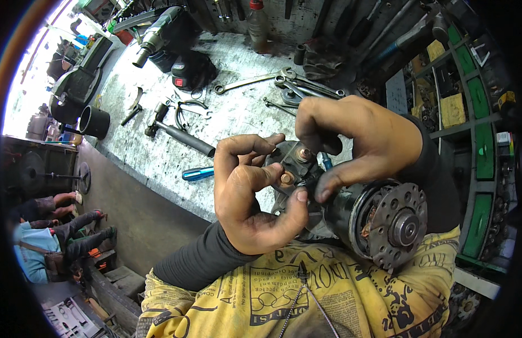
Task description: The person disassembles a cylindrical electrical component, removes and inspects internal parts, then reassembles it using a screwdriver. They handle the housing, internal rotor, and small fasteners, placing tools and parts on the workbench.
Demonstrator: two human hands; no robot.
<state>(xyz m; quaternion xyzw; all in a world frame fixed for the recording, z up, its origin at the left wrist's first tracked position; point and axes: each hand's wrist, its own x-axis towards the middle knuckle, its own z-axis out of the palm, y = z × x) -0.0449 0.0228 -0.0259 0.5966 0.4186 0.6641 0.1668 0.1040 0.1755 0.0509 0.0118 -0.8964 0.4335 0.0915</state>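
A dark metal motor assembly (345, 217) lies in front of me, a perforated round plate (395, 236) at its right end. Its upper black housing (289, 158) carries copper-coloured terminal bolts (286, 179). My left hand (247, 197) is wrapped round that housing, thumb and fingertips on it beside the lower bolt. My right hand (359, 141) curls over the housing's right side, fingertips bent down and partly hidden; what they grip is unclear. A small blue piece (327, 162) shows beneath those fingers. A blue-handled tool (198, 173) lies left of my left hand on the worn bench (125, 96).
Wrenches (244, 83), pliers (187, 112), a hammer (182, 138), a cordless impact wrench (165, 45) and a bottle (256, 28) occupy the bench. A black cylinder (94, 123) stands at its left end. Green drawers (481, 146) line the right. Other people (38, 248) are at lower left.
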